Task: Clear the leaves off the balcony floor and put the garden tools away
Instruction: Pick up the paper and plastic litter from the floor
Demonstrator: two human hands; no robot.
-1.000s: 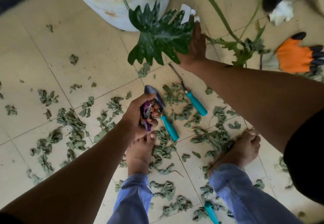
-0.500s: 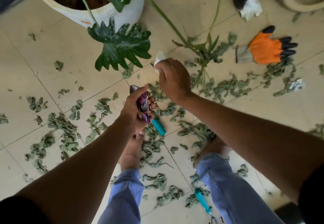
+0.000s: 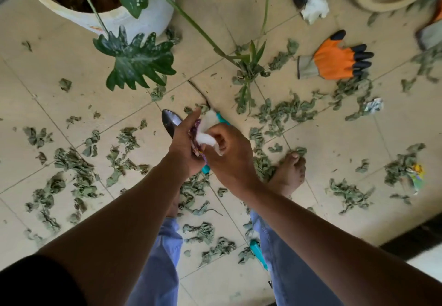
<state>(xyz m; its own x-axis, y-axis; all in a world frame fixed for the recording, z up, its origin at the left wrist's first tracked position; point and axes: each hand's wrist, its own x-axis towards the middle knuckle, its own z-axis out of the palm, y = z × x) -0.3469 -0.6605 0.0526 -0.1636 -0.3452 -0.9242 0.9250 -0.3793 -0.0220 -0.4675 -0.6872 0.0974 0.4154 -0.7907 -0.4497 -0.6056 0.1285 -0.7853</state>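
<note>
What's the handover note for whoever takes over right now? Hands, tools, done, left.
Left hand: grips purple wrapper.
Right hand: pinches white tissue, pressing it into the left.
Tools on the floor: trowel under the hands, teal-handled tool beside it, another teal handle between the legs, orange glove to the right.
Done: some litter gathered.
Left: leaves cover the tiles; no tool put away.

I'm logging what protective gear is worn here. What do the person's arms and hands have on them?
Nothing protective. The left hand and right hand are bare, with no gloves, rings or watch visible. Both forearms are uncovered; a dark short sleeve shows on the left upper arm. An orange glove lies unworn on the floor.
</note>
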